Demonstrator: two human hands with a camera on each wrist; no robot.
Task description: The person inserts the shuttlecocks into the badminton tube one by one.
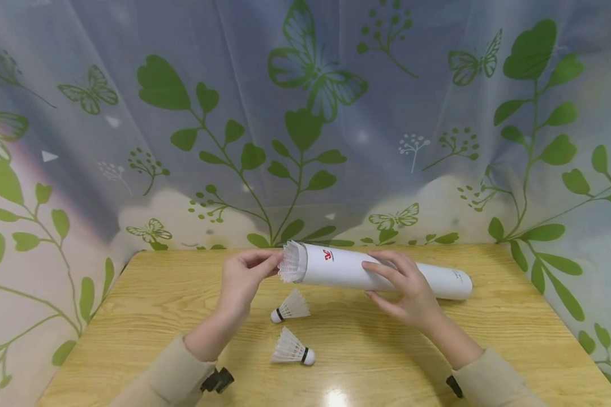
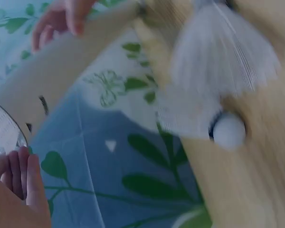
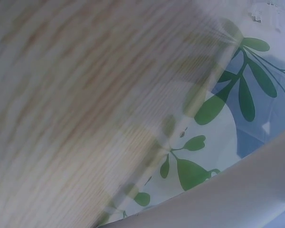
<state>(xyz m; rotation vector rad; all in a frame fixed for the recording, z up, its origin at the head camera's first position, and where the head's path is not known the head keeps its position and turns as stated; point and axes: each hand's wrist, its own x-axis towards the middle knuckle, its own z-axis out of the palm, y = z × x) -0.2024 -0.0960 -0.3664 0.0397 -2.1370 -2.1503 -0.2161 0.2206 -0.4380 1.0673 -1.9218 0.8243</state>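
A white shuttlecock tube (image 1: 346, 270) with a red mark is held slightly tilted above the table. My right hand (image 1: 409, 291) grips it around the middle, thumb below and fingers on top. Out of its left mouth sticks the feather skirt of a shuttlecock (image 1: 290, 263); the rest of that shuttlecock is hidden inside. The thumb and fingertips of my left hand (image 1: 241, 282) pinch the skirt's edge. Below the tube's mouth, one shuttlecock (image 1: 294, 306) lies with its cork to the left, and a nearer shuttlecock (image 1: 290, 347) has its cork to the right.
The wooden table (image 1: 173, 294) ends at the back against a curtain (image 1: 224, 113) printed with leaves and butterflies. In the right wrist view, the tube (image 3: 232, 199) crosses the lower right corner and the hand is out of sight.
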